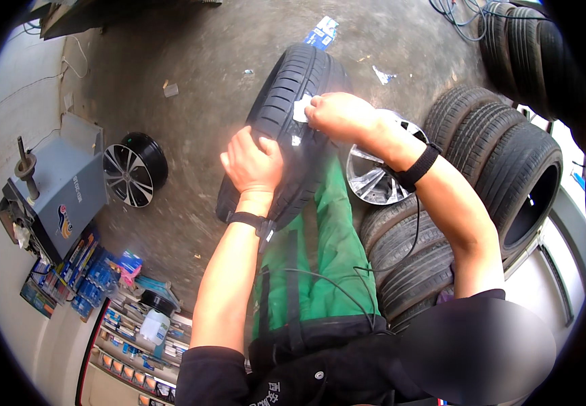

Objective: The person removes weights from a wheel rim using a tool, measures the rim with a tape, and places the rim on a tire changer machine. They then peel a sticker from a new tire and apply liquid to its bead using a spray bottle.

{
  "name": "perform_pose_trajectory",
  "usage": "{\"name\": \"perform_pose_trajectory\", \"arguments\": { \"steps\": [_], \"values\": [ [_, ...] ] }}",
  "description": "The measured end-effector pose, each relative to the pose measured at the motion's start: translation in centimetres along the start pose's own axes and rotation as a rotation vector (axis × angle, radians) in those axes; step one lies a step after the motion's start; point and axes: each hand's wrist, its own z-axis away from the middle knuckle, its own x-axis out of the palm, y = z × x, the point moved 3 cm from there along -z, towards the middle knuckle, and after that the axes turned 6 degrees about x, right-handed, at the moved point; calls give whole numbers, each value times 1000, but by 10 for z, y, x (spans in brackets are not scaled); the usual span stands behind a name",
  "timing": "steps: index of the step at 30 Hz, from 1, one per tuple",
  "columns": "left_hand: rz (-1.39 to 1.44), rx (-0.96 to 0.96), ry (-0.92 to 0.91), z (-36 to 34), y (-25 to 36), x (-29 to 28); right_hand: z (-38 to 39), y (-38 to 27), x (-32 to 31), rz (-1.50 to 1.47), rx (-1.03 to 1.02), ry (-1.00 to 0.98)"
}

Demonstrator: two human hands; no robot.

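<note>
A black tire (pixel 291 83) stands upright on its tread in front of my legs, leaning a little. My left hand (pixel 253 161) is closed over the near left side of its tread, with the fingers bent against the rubber. My right hand (pixel 339 116) pinches the edge of a white paper label (pixel 301 108) at the tread's right side. Part of the label lies hidden behind my fingers. A smaller white patch (pixel 296 141) shows on the tire just below it. The tire's lower part is blurred.
A silver alloy wheel (pixel 381 181) lies by my right leg, beside rows of black tires (pixel 465 128). To the left are a black-and-silver wheel (pixel 130 174) and a grey machine (pixel 69 186). Shelves (pixel 137 338) stand at lower left. A cable (pixel 414 233) hangs below my right wrist.
</note>
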Motion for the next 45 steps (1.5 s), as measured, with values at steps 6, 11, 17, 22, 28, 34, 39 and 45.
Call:
{"name": "perform_pose_trajectory", "arguments": {
  "steps": [6,11,17,22,28,34,39,45],
  "values": [
    [-5,-11,-15,3,3,2,5,-1,4,36,-23,108],
    [-5,-17,-17,7,4,2,6,-8,5,59,3,95],
    [3,-29,-15,5,4,4,7,-27,20,467,-40,296],
    [14,-36,-4,3,6,3,8,-33,28,509,37,383],
    [19,-36,7,7,8,5,13,-18,24,337,-34,262],
    [13,-20,20,14,12,6,13,0,26,173,-80,148],
    [26,-14,30,18,15,4,17,9,23,-26,50,210],
    [34,-7,34,20,15,3,38,21,21,-433,213,358]
  ]
}}
